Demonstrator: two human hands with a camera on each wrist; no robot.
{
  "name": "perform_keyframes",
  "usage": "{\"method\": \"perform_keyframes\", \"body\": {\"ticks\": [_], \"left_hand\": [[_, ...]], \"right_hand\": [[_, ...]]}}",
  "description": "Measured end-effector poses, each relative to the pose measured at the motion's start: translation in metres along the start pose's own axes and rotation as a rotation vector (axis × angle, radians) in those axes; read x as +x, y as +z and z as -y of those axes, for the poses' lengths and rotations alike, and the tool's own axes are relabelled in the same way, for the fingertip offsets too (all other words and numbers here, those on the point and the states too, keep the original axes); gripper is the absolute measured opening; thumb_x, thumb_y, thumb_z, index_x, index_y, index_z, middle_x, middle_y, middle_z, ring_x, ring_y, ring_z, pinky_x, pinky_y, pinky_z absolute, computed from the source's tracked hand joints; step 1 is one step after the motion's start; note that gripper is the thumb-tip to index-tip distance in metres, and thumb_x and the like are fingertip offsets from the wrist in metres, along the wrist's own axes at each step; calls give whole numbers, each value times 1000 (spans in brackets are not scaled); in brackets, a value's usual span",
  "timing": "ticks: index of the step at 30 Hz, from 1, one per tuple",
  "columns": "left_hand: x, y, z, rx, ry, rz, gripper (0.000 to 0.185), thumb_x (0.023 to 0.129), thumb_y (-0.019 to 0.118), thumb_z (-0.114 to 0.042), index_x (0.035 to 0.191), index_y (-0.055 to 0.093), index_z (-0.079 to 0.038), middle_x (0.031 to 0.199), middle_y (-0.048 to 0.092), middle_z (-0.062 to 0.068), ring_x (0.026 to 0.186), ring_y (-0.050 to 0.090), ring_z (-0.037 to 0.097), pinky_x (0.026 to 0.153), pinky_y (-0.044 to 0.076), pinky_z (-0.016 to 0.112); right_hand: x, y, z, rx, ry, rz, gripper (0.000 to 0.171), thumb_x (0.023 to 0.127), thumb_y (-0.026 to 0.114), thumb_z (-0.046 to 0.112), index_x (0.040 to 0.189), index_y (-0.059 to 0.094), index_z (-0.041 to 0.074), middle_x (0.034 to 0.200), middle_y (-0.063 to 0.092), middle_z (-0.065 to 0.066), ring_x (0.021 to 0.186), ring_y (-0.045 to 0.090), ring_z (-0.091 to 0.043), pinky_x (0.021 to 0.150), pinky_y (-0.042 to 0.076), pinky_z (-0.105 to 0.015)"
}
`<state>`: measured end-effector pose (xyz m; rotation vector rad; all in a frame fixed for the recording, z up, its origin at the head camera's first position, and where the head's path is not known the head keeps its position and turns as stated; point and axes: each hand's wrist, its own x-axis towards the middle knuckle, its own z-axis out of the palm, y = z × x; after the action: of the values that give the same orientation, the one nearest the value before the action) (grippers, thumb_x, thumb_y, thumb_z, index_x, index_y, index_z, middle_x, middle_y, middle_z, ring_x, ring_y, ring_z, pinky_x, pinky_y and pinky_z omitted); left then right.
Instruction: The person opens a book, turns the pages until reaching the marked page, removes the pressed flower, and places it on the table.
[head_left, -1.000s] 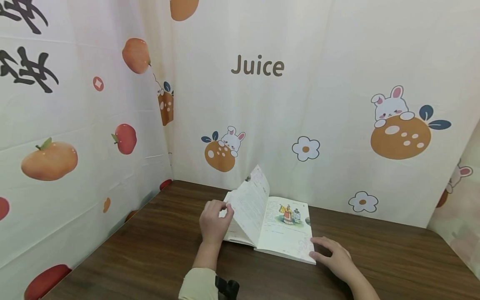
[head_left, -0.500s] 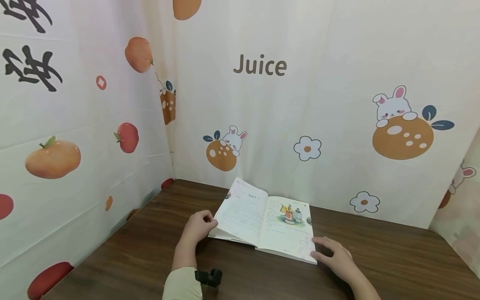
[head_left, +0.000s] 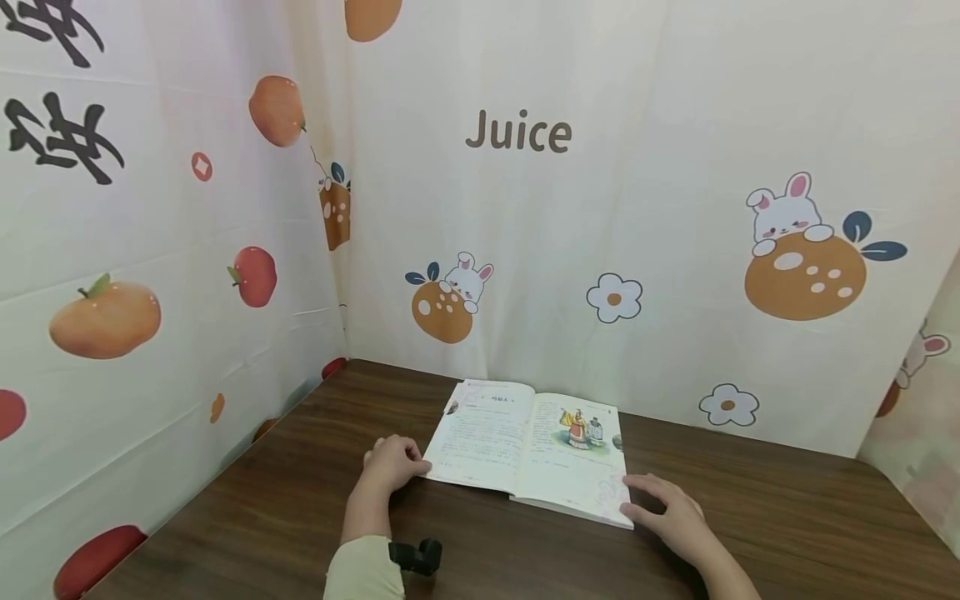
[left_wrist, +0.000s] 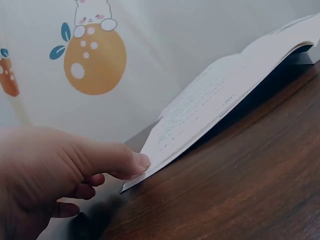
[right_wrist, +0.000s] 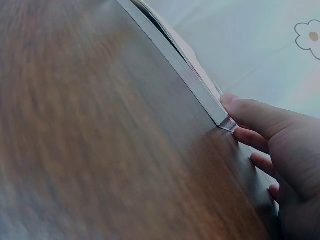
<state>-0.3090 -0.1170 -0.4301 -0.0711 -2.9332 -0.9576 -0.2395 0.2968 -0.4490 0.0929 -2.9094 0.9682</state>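
Note:
An open book (head_left: 570, 467) lies on the brown table, with printed text on its left page (head_left: 480, 437) and a colour drawing of robed figures on its right page. My left hand (head_left: 393, 462) is at the lower left corner, thumb (left_wrist: 135, 164) on top of the page and the other fingers curled at its edge. In the left wrist view the left side of the book slopes down toward that corner. My right hand (head_left: 670, 512) holds the lower right corner, thumb (right_wrist: 235, 102) at the upper edge of the thick page block (right_wrist: 185, 82) and forefinger below it.
The wooden table (head_left: 292, 483) reaches back to a printed curtain (head_left: 660, 208) with rabbits, fruit and flowers. Another curtain (head_left: 172, 217) runs along the left side. A black strap device (head_left: 416, 557) sits on the left wrist beside a pale sleeve (head_left: 365, 571).
The raised page has come down to the left and now lies flat on the left side. My left hand moved left and down with it; my right hand stayed at its corner.

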Motion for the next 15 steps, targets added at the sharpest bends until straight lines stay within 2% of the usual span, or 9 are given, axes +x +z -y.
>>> {"method": "perform_keyframes", "body": {"ticks": [3, 5, 8, 11, 13, 15], "left_hand": [[1, 1, -1, -12, -16, -9, 23, 75, 75, -24, 73, 56, -12, 79, 48, 4, 85, 41, 26, 74, 31, 44], [3, 4, -4, -22, 16, -37, 23, 73, 75, -21, 82, 56, -11, 86, 49, 5, 90, 40, 28, 77, 32, 45], [7, 14, -16, -21, 177, -114, 26, 71, 68, -15, 94, 57, -10, 101, 52, 8, 100, 42, 31, 83, 34, 48], [11, 32, -39, 26, 412, -180, 29, 71, 60, -11, 100, 60, -10, 111, 56, 8, 110, 46, 30, 91, 36, 46], [11, 46, -57, 87, 553, -177, 28, 76, 57, -10, 104, 62, -10, 116, 57, 7, 114, 47, 27, 95, 37, 42], [7, 59, -75, 165, 648, -127, 28, 83, 55, -13, 110, 63, -12, 122, 57, 4, 120, 46, 23, 99, 36, 37]], "right_hand": [[0, 0, -1, 2, 0, -1, 56, 78, 68, 48, 121, 60, 13, 131, 50, -19, 126, 33, -45, 92, 18, -68], [1, 0, -1, 0, -1, 1, 56, 78, 68, 48, 121, 60, 13, 131, 50, -19, 126, 33, -45, 92, 18, -68], [2, 0, -1, -7, -2, 3, 56, 78, 67, 48, 122, 60, 13, 131, 50, -19, 126, 33, -46, 91, 19, -68], [3, 0, -1, -15, -4, 0, 56, 78, 67, 48, 122, 60, 13, 131, 50, -20, 125, 33, -46, 91, 19, -68], [3, 0, -1, -18, -2, -1, 56, 78, 67, 49, 121, 60, 13, 131, 50, -19, 126, 33, -46, 91, 19, -69], [2, 0, -1, -20, 3, -1, 56, 78, 67, 49, 121, 61, 13, 131, 50, -19, 126, 33, -46, 91, 19, -69]]}}
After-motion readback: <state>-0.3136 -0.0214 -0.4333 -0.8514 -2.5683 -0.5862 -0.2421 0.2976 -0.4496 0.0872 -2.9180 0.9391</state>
